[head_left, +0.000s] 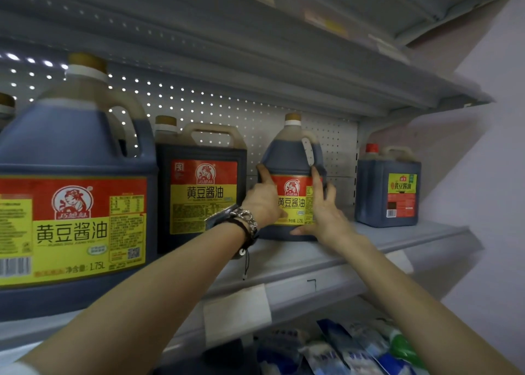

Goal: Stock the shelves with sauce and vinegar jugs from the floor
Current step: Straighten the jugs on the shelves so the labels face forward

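- Location: the round dark plastic jug (287,158), with a red-and-yellow label and tan cap, stands upright on the grey metal shelf (383,241). It sits between the square dark jug (199,187) and the red-capped dark jug (387,187), apart from both.
- Left hand (262,201): fingers extended, pressed against the jug's left shoulder and label.
- Right hand (326,215): index finger extended up the right side, thumb along the base edge. Neither hand is clenched; they bracket the jug between them.
- Handling: filled almost to the neck, so probably heavy, with liquid that may slosh. The wall is stiff and the glossy label looks slippery.
- Recommended hold: carry by the loop handle (308,150). For final positioning, press low on both sides and slide rather than tip.
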